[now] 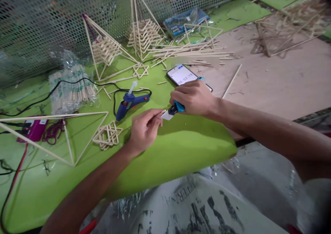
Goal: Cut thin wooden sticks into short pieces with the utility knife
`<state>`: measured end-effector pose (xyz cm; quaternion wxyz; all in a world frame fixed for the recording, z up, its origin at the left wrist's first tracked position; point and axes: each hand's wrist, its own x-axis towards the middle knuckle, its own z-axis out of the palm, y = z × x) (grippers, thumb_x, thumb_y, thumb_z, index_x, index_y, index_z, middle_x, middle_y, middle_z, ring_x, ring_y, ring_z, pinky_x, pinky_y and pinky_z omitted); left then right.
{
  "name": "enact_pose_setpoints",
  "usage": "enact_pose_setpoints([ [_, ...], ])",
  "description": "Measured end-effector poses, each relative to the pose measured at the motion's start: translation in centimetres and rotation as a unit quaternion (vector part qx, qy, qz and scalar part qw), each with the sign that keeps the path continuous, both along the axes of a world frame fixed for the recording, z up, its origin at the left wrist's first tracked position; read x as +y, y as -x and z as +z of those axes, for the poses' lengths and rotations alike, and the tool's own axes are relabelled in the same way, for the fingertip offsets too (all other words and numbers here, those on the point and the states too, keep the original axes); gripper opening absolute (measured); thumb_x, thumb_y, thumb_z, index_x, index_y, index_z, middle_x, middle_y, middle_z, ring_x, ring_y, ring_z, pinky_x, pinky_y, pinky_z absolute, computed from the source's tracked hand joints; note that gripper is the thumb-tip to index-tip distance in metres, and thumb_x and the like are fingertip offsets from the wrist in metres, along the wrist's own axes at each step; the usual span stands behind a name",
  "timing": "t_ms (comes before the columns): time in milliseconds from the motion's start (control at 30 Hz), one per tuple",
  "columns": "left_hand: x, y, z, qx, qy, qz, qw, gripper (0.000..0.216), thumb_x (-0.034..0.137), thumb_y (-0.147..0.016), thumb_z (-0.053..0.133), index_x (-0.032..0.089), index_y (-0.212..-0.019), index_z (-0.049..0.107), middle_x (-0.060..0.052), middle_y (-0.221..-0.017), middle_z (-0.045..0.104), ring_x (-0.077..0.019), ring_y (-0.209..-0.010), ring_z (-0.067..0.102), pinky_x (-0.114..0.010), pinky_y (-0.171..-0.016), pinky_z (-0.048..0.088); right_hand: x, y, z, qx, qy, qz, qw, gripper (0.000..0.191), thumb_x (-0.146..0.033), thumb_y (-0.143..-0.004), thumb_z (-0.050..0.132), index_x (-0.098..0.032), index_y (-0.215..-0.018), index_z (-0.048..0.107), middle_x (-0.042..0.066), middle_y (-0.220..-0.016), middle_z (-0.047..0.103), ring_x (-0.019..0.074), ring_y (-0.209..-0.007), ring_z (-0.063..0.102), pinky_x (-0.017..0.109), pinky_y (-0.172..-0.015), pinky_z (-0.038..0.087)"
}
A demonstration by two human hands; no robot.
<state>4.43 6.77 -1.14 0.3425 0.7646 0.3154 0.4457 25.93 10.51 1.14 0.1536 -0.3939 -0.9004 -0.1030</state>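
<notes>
My right hand (193, 97) is closed round the blue handle of a utility knife (179, 106), its blade pointing down and left. At the blade's tip, my left hand (143, 128) pinches a small piece of wooden stick (163, 111), mostly hidden by the fingers. The blade lies at or against the fingertips; whether it touches the wood I cannot tell. Just beyond my right hand lies a phone (182, 74) showing a running time. Left of my hands, a blue glue gun (129, 103) rests near a small star-shaped stick frame (107, 135).
Two stick pyramids (103, 51) stand by the mesh partition (64, 27). Loose sticks (186, 51) lie behind the phone. At left are a bag of sticks (72, 85), a large triangular frame (90, 142), a purple power strip (34, 130) and cables. The green table edge curves nearby.
</notes>
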Motion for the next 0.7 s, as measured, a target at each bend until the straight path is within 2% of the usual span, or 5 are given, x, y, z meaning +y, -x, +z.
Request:
enact_pose_setpoints([
  [233,-0.19,0.00,-0.24,-0.007,0.042,-0.010,0.999,0.016,0.026,-0.096,0.051,0.017,-0.091,0.064,0.004,-0.059,0.050,-0.0071,-0.050,0.042,-0.022,-0.048,0.032,-0.26,0.13,0.18,0.009,-0.020,0.020,1.000,0.018,-0.018,-0.082,0.041,-0.019,-0.070,0.055,-0.001,-0.057,0.049,0.0111,-0.051,0.036,0.028,-0.051,0.026],
  [433,-0.21,0.20,-0.41,0.007,0.043,-0.012,0.999,0.018,0.029,-0.096,0.050,0.018,-0.093,0.064,0.002,-0.062,0.054,-0.0080,-0.052,0.046,-0.022,-0.050,0.034,-0.58,0.43,0.42,0.020,-0.010,0.024,0.999,0.018,-0.021,-0.082,0.041,-0.020,-0.069,0.053,-0.001,-0.057,0.049,0.0113,-0.052,0.036,0.028,-0.052,0.026],
  [700,-0.18,0.31,-0.20,0.036,0.008,-0.015,0.999,0.020,0.031,-0.094,0.052,0.017,-0.090,0.066,-0.001,-0.067,0.061,-0.0102,-0.054,0.050,-0.024,-0.050,0.037,-0.44,0.46,0.33,0.020,0.029,0.017,0.999,0.016,-0.023,-0.079,0.042,-0.020,-0.073,0.057,0.000,-0.061,0.055,0.0120,-0.053,0.040,0.029,-0.052,0.026],
])
